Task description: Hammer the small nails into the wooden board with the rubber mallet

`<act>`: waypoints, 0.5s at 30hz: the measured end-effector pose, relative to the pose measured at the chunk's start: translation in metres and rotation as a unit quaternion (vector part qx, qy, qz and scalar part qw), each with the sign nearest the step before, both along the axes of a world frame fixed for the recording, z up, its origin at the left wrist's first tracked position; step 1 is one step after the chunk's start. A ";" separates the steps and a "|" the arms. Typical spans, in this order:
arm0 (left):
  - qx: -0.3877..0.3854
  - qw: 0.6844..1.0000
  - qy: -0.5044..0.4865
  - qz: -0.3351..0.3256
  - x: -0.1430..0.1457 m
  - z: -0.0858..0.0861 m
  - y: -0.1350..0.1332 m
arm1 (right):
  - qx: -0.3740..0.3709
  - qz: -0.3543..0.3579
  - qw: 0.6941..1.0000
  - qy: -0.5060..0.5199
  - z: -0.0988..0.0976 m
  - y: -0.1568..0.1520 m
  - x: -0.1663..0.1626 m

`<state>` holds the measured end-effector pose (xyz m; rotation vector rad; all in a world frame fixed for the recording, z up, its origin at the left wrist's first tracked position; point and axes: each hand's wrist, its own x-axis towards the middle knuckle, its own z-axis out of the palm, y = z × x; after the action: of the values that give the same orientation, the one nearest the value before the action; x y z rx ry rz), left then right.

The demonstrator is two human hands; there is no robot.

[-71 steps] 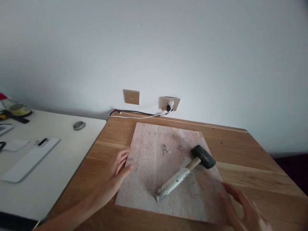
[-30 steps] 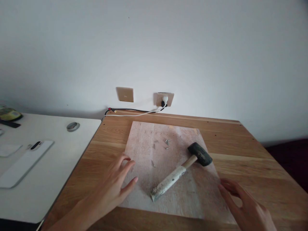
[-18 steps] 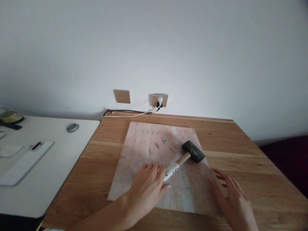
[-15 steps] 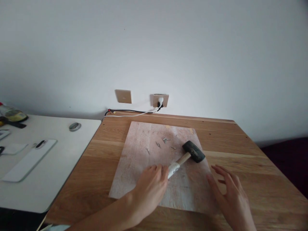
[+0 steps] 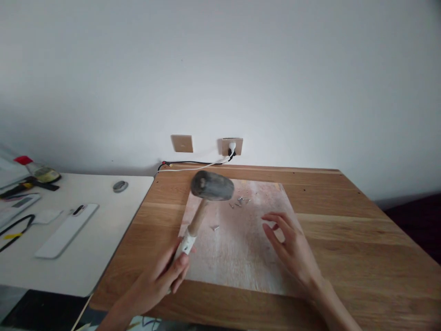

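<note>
Gripping a hammer (image 5: 198, 217) by its pale handle in the left hand (image 5: 164, 272), over the board (image 5: 241, 253) at 10 o'clock; hovering near 3 o'clock with the right hand (image 5: 292, 248), fingers parted; around 12 o'clock, nails (image 5: 240, 200); well off towards 10, a red-capped bottle (image 5: 40, 172), contents unclear.

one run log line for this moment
left hand: gripping mallet | right hand: open, over board | metal fasteners: on board

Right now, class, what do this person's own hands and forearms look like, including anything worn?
The left hand and right hand are ungloved and slim-fingered. No ring, watch or bracelet shows. The left forearm and right forearm are bare as far as the picture shows, without sleeves.
</note>
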<state>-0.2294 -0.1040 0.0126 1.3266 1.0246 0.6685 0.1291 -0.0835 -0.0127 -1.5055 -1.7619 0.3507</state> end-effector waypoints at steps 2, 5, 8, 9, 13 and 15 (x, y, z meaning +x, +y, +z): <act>-0.020 0.999 0.007 0.040 -0.002 -0.002 0.001 | 0.012 0.079 0.996 -0.051 0.000 0.010 -0.017; -0.016 0.993 0.029 0.111 0.004 0.003 0.015 | 0.022 0.209 0.965 -0.154 0.007 0.030 -0.041; -0.006 0.991 0.050 0.123 0.005 0.023 0.038 | 0.008 0.307 0.910 -0.277 0.024 0.047 -0.065; -0.008 0.992 0.053 0.118 0.003 0.033 0.046 | 0.008 0.335 0.888 -0.314 0.030 0.050 -0.073; 0.010 0.989 0.115 0.089 -0.018 0.085 0.061 | 0.003 0.389 0.821 -0.418 0.054 0.055 -0.101; 0.039 0.986 0.145 0.079 -0.034 0.106 0.053 | -0.019 0.374 0.815 -0.442 0.063 0.054 -0.111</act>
<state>-0.2630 -0.0508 0.1190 1.4504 1.3613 0.6511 0.0183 -0.0291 0.0499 -0.9492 -3.1041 0.0315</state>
